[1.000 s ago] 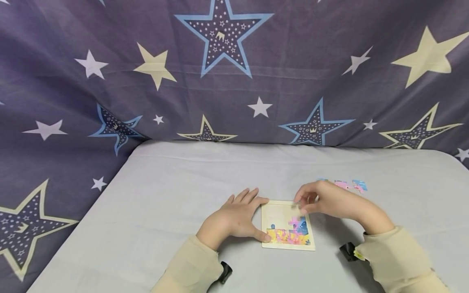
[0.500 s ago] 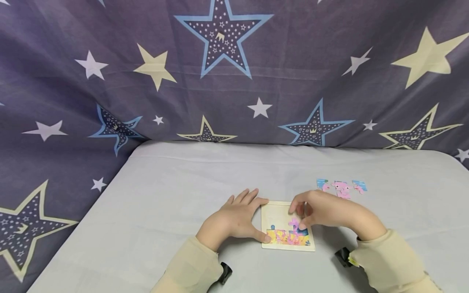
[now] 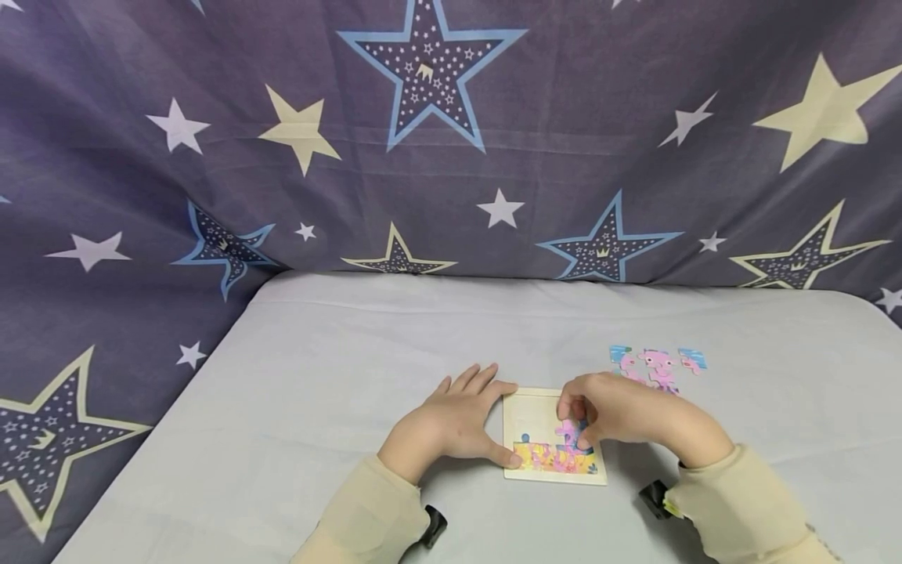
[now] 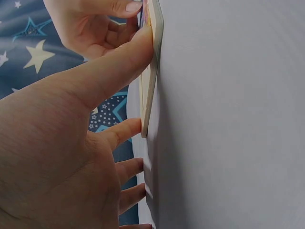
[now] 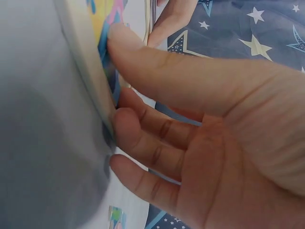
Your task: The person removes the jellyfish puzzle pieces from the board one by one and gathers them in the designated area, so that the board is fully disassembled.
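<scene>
A small wooden puzzle tray [image 3: 557,477] lies flat on the light cloth, its lower part filled by yellow, pink and blue jigsaw pieces [image 3: 539,454]. My left hand [image 3: 451,423] spreads along its left side, thumb on the lower left corner and index finger touching the upper left corner. Over the right side, my right hand [image 3: 627,407] has bent fingers and seems to pinch a blue-and-pink puzzle piece [image 3: 568,432]. In the right wrist view the thumb [image 5: 126,40] rests on blue printed pieces; the index fingertip is hidden there.
Several loose pink and blue puzzle pieces [image 3: 658,360] lie beyond the right hand, partly covered by it. Light grey cloth [image 3: 317,376] covers the surface. A dark star-patterned curtain [image 3: 458,180] rises behind and at the left.
My right hand has moved left and down over the tray's right side, with its thumb now lower on the pieces. More loose pieces show behind it. The left hand stays still.
</scene>
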Available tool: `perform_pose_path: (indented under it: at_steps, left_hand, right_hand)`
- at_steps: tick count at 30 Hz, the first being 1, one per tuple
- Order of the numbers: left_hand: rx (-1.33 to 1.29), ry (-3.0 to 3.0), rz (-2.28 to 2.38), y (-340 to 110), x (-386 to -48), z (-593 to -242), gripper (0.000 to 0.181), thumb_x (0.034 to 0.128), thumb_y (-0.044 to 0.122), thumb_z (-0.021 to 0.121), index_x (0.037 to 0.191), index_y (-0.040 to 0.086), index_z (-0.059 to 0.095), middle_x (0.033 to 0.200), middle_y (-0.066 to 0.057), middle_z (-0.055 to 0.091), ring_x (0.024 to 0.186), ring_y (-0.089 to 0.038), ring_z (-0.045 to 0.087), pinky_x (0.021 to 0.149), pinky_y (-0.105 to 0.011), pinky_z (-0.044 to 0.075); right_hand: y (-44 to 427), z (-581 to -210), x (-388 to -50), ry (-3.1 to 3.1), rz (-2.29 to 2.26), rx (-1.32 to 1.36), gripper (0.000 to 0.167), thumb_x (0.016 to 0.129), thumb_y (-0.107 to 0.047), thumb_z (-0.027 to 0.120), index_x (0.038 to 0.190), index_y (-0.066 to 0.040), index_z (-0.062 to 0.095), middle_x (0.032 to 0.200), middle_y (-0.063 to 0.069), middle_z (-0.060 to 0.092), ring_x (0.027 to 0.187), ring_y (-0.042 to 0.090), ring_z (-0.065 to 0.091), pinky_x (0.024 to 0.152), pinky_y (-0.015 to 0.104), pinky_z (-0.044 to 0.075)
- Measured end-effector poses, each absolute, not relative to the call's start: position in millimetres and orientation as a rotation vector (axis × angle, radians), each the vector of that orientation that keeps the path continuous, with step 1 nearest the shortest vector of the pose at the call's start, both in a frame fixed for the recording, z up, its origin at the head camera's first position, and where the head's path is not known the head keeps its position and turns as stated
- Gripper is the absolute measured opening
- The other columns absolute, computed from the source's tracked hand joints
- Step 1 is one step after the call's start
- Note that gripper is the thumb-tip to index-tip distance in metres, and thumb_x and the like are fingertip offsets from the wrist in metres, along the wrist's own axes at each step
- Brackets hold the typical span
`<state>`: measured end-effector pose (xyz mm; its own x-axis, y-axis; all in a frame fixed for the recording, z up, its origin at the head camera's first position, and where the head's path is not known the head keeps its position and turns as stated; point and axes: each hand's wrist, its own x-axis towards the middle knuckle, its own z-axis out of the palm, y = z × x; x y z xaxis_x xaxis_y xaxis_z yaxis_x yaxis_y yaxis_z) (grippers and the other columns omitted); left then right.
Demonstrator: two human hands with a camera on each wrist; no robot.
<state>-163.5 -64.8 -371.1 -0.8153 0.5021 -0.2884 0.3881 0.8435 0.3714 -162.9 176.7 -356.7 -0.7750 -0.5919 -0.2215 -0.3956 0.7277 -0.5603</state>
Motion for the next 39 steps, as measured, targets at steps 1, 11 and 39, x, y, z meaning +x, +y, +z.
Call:
perform_pose_path:
  at_steps: [1, 11, 39]
  left_hand:
    - [0.662, 2.642, 0.419, -64.7, -163.4, -371.0, 0.091, 0.0751, 0.057, 0.079, 0.151, 0.027, 0.039, 0.164, -0.003, 0.018, 0.151, -0.025, 0.010, 0.121, -0.052, 0.011]
    - [0.669, 2.638, 0.414, -64.2, -162.8, -370.3, 0.091, 0.0755, 0.057, 0.079, 0.152, 0.027, 0.039, 0.165, -0.003, 0.017, 0.151, -0.025, 0.010, 0.121, -0.052, 0.010]
    - [0.685, 2.648, 0.428, -65.7, -164.8, -373.6, 0.091, 0.0754, 0.056, 0.079, 0.151, 0.026, 0.039, 0.164, -0.005, 0.018, 0.151, -0.027, 0.011, 0.120, -0.053, 0.011]
  right_hand:
    - [176.9, -357.0, -162.9, 2.544, -0.700, -0.772, 0.029, 0.075, -0.008, 0.085, 0.093, -0.015, 0.063, 0.080, -0.004, 0.053, 0.068, 0.010, 0.047, 0.060, 0.023, 0.044]
    - [176.9, -359.0, -161.7, 2.556, -0.698, -0.795, 0.032, 0.075, -0.010, 0.085, 0.091, -0.017, 0.058, 0.078, -0.004, 0.051, 0.067, 0.010, 0.045, 0.058, 0.024, 0.042]
    - [170.1, -363.7, -157.1, 2.626, -0.697, -0.677, 0.033, 0.074, -0.001, 0.082, 0.086, -0.017, 0.056, 0.074, -0.002, 0.048, 0.067, 0.013, 0.044, 0.058, 0.024, 0.037]
